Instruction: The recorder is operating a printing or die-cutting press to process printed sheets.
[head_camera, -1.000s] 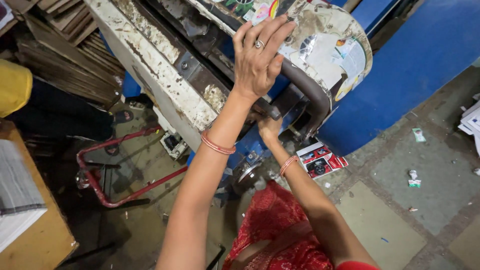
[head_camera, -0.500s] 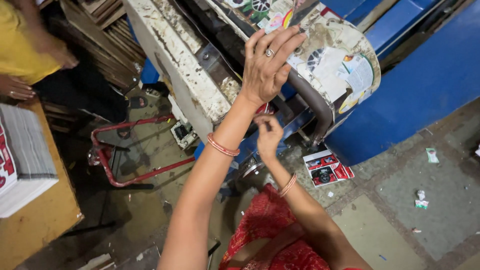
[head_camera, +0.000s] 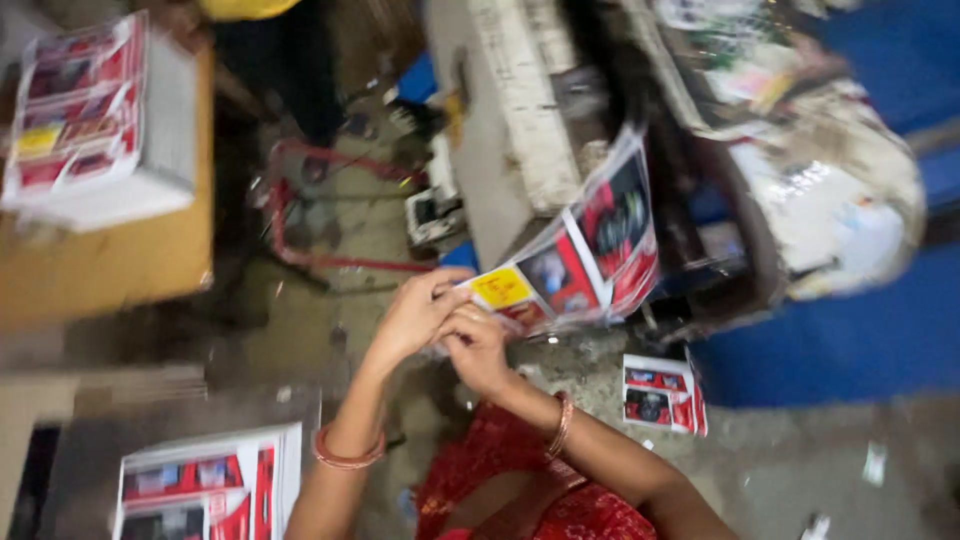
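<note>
Glossy printed sheets (head_camera: 590, 250) in red, black and white, with a yellow patch at one corner, hang between your hands and the worn white and blue machine (head_camera: 520, 130) in front of you. You have both hands pinched on the near lower corner of that bundle: your left hand (head_camera: 415, 318) grips it from the left, thumb and fingers closed over the edge beside the yellow patch, and your right hand (head_camera: 478, 345) is tucked just under and against the left, fingers curled onto the same corner. The sheets rise up and to the right from your grip, bowed and tilted, their far end resting against the machine's side. Orange bangles (head_camera: 345, 455) circle your left wrist.

Off to your left, a thick white stack of similar printed sheets (head_camera: 95, 120) sits on the wooden desk (head_camera: 100, 270). Another stack of red and white printed sheets (head_camera: 200, 485) lies low at your left, near your elbow. On the grey floor to your right, well apart from your hands, lies a small loose pile of the same prints (head_camera: 660, 393). A red metal frame (head_camera: 330, 215) stands on the floor beyond your hands.
</note>
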